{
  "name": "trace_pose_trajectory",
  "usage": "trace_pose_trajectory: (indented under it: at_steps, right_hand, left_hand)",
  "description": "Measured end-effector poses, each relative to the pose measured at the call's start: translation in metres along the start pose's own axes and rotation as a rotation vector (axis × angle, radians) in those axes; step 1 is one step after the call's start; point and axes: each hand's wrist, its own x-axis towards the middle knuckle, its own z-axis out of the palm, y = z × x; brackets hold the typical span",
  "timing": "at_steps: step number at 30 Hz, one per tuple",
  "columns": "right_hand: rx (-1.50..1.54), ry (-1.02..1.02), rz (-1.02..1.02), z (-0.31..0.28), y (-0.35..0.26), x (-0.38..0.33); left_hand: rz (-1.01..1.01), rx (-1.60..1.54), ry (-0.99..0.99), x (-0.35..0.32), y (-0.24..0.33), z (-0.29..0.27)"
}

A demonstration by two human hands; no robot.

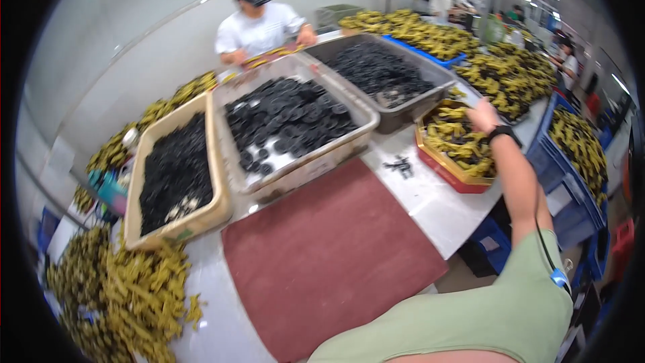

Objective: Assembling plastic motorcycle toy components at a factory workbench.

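My right hand (483, 116), with a dark band on its wrist, is stretched out to the far right. It is over the far edge of an octagonal red and gold box (451, 173). Yellow and black strip-like pieces (449, 136) fill that box. The fingers are small and smeared, so I cannot make out whether they pinch a piece. My left hand is out of the picture. In front of me a dark red mat (329, 255) lies flat on the white table. A few small black pieces (400, 166) lie loose between the mat and the box.
A beige bin (220, 188), a whitish bin (302, 178) and a grey bin (403, 120) hold black parts, many disc-shaped. Yellow piles lie at the near left (141, 289) and far right (510, 77). Blue crates (561, 161) stand right. A co-worker (259, 30) works across the table.
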Motion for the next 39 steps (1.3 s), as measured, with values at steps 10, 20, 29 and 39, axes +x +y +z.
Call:
trace_pose_trajectory:
  at_steps: [10,20,29,39]
  right_hand:
    - [0.338,-0.004,-0.489,-0.027,-0.003,-0.163]
    - [0.809,-0.995,-0.577,-0.023,-0.067,-0.347]
    - [0.766,-1.55,-0.748,0.041,-0.142,-0.388]
    - [0.795,-2.072,-0.587,0.087,-0.195,-0.456]
  left_hand:
    - [-0.101,0.017,0.109,-0.019,-0.016,-0.108]
    - [-0.233,0.021,-0.043,-0.03,-0.018,-0.148]
    - [-0.569,0.436,-0.264,-0.043,0.076,-0.144]
    - [-0.327,0.0,-0.618,-0.086,0.222,-0.177]
